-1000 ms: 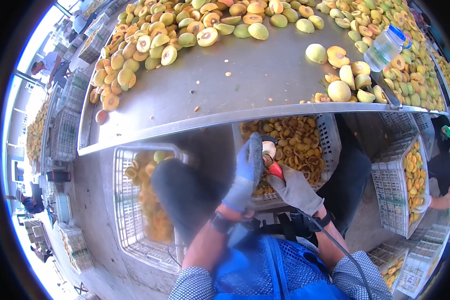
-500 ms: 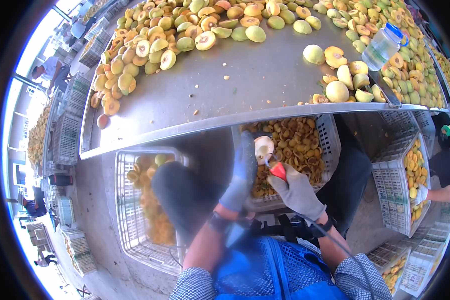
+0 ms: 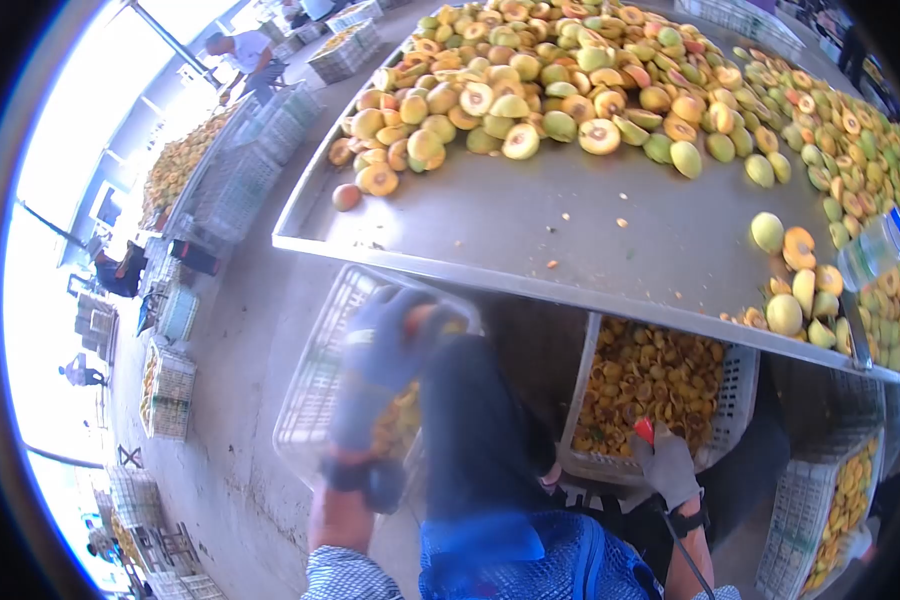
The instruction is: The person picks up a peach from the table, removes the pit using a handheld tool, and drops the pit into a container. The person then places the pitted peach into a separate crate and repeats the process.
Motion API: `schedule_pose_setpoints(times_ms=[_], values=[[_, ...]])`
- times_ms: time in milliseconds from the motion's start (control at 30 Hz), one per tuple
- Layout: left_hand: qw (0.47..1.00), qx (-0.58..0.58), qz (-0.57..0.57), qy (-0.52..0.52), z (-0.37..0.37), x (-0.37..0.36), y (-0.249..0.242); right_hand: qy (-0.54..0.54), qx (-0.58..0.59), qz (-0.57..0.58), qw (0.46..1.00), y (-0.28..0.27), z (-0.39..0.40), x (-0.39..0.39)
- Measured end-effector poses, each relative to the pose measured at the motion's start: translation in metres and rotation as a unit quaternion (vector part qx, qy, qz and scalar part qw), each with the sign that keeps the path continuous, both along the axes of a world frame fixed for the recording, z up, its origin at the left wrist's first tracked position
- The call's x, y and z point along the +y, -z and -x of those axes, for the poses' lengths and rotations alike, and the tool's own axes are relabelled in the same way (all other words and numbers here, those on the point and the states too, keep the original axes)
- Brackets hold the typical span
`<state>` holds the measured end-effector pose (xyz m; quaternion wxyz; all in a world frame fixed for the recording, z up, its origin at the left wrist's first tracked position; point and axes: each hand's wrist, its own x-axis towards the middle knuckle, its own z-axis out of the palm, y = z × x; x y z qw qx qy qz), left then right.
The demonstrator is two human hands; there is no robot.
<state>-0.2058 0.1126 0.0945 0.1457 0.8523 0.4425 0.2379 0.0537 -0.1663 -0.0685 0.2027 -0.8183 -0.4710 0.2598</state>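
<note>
My left hand (image 3: 375, 345), in a blue-grey glove and blurred by motion, is over the white crate (image 3: 305, 400) at my left. Its fingers curl around a smeared orange-brown peach half (image 3: 422, 320). Yellow fruit halves (image 3: 398, 425) lie in that crate. In a pale grey glove, my right hand (image 3: 673, 470) is closed on a red-handled tool (image 3: 646, 431) with a dark cord (image 3: 685, 550) trailing down from the hand. The tool's tip is too small to make out. Below the table edge stands another crate (image 3: 738, 400) with hollowed fruit pieces (image 3: 640, 385), beside my right hand.
A metal table (image 3: 530, 220) with a raised rim carries heaped peach halves (image 3: 590, 90) and a water bottle (image 3: 875, 255). My knee (image 3: 470, 420) stands between the crates. Another fruit crate (image 3: 820, 510) is at the right. A person (image 3: 245, 55) sits beyond stacked crates.
My left hand has swung left with the peach half, from beside the tool to over the left crate. My right hand stays near the middle crate with the tool. The view has turned left.
</note>
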Motion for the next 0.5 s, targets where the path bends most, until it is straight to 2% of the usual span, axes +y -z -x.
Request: schedule_pose_setpoints(times_ms=[33,100,133,167,233,300,367,400,433,500], values=[[0.995,0.09,-0.033,-0.023,0.023,0.014,-0.006,-0.008,0.001,-0.008,1.0,0.003,0.001,0.004],[0.991,0.109,-0.03,-0.078,0.05,0.047,-0.011,0.002,0.012,0.006,1.0,0.007,0.004,0.006],[0.995,0.045,-0.029,-0.078,0.048,0.065,-0.013,-0.01,0.009,-0.013,1.0,0.02,0.004,0.004],[0.995,0.064,-0.025,-0.075,0.047,0.087,-0.016,-0.016,0.005,-0.016,1.0,0.03,0.004,0.002],[0.996,0.005,-0.069,-0.055,0.026,0.138,-0.007,-0.054,-0.012,-0.038,0.998,0.049,0.005,0.0],[0.996,0.023,-0.068,-0.054,-0.007,0.19,0.002,-0.065,-0.019,-0.021,0.997,0.053,0.01,0.001],[0.994,0.068,-0.074,-0.037,-0.046,0.229,0.011,-0.032,0.039,0.028,0.998,0.038,0.021,0.013],[0.994,0.053,-0.095,-0.032,-0.058,0.243,0.023,-0.049,0.009,-0.029,0.998,0.046,0.024,0.012],[0.994,0.054,-0.093,-0.037,-0.066,0.254,0.029,-0.055,0.009,-0.028,0.998,0.045,0.026,0.017],[0.988,0.129,-0.073,-0.031,-0.083,0.268,0.04,-0.061,0.035,0.059,0.996,0.04,0.032,0.019]])
